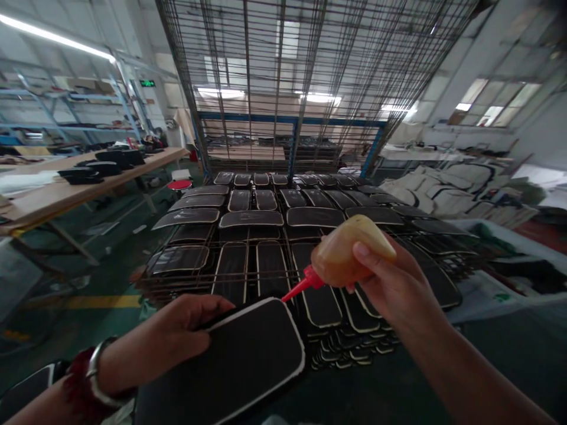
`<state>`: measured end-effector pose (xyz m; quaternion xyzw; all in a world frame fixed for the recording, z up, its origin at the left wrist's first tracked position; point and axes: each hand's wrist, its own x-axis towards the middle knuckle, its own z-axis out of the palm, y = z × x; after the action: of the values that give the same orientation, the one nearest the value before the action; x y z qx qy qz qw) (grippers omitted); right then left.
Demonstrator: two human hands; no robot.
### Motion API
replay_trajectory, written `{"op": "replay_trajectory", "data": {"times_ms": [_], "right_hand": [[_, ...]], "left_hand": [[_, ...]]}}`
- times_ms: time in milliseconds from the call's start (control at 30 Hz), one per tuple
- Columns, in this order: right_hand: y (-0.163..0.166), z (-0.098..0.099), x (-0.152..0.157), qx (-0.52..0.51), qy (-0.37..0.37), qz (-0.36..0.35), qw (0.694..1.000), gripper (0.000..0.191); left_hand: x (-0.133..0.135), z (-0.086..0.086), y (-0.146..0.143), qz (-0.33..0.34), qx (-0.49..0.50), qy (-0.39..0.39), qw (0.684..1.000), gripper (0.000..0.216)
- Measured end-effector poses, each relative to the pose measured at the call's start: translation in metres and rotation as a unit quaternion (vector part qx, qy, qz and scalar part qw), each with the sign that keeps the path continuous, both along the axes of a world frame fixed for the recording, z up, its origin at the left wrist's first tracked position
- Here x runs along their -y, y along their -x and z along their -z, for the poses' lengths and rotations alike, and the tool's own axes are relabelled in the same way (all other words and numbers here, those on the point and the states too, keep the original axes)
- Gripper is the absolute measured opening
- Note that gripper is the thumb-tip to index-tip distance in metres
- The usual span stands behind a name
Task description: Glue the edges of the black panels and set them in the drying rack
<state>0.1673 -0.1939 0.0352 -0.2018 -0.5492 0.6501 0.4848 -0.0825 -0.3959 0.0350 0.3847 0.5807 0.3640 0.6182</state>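
Observation:
My left hand [188, 327] grips the upper left edge of a black panel [248, 360] with rounded corners, thumb on top and fingers underneath. A whitish line runs along the panel's rim. In my right hand [394, 277] is a squeeze bottle [349, 251] of amber liquid, tilted down to the left. Its red nozzle [296, 290] meets the panel's rim near the far corner. The panel's near left part runs out of view at the bottom.
Wire rack shelves ahead carry rows of similar black panels [250, 219], with raised wire grids [283, 65] above them. On the left stands a wooden table [146, 162] with dark pieces, beside a red stool [179, 185]. Pale stacked bundles [456, 189] lie at right.

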Motion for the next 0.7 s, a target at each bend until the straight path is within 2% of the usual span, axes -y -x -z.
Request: {"op": "replay_trajectory", "data": {"times_ms": [200,433,700], "right_hand": [[-0.001,0.003,-0.003,0.002,0.005,-0.018,1.0,0.034],[-0.003,0.01,-0.001,0.003,0.014,-0.021,1.0,0.039],[-0.016,0.015,0.006,0.018,0.014,-0.032,0.999,0.038]], "left_hand": [[-0.003,0.003,0.007,0.013,-0.007,-0.005,1.0,0.041],[-0.003,0.0,0.009,-0.019,0.008,-0.006,1.0,0.039],[-0.003,0.002,0.015,-0.013,0.013,0.01,1.0,0.038]]}}
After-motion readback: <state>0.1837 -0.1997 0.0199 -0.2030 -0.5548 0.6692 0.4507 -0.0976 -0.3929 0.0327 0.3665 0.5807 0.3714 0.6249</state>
